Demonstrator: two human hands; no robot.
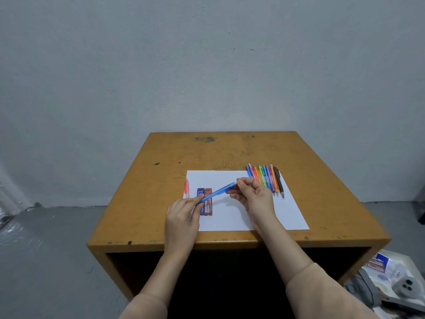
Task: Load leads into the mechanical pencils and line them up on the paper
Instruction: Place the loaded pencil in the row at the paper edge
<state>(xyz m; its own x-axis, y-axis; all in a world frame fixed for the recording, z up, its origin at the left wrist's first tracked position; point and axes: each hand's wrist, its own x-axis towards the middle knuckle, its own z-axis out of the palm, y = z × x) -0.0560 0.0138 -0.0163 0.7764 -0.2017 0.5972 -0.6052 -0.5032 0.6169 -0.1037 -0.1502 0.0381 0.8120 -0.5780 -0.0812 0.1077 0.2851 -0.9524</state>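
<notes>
Blue pencil (pixel 216 193) aslant between left hand (pixel 181 217), right hand (pixel 253 196)

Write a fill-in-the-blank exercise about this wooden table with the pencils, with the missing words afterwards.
The left hand and the right hand hold a translucent mechanical pencil whose colour is ____.
Beside the dark blue lead case on the white paper sheet lies a second lead case, coloured ____.
One pink mechanical pencil lies at the sheet's ____ edge.
The row of coloured mechanical pencils lies at the sheet's far ____ corner.
Missing words: blue; red; left; right.
</notes>
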